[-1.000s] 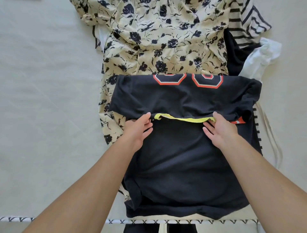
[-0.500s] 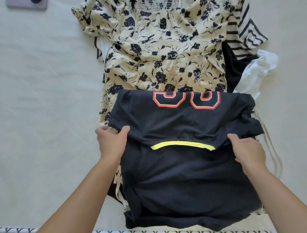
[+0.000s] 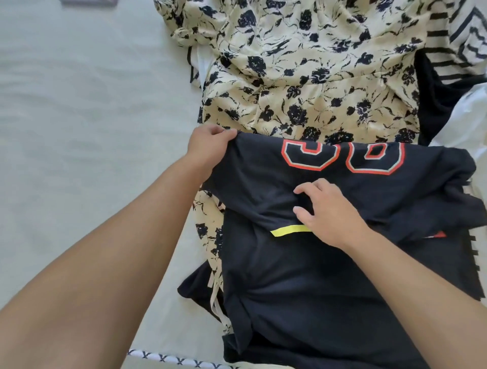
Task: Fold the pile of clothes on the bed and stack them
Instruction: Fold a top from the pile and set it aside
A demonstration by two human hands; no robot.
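Note:
A black T-shirt (image 3: 303,284) with orange-outlined numbers and a yellow neck band lies folded over on top of the clothes pile, near the bed's front edge. My left hand (image 3: 210,147) grips the far left corner of its folded-over part. My right hand (image 3: 324,210) rests on the middle of the shirt just above the yellow band, fingers spread and slightly bent. Under the shirt lies a cream dress (image 3: 303,73) with a dark flower print.
A black-and-white striped garment (image 3: 458,34) and a white one (image 3: 463,123) lie at the right of the pile. Pale bedsheet (image 3: 87,131) stretches to the left. A small purple object (image 3: 87,2) sits at the top left. The patterned bed edge (image 3: 179,360) runs below.
My left hand slid from the shirt's left side up to its far left corner. My right hand left the right side and came to the middle above the yellow band.

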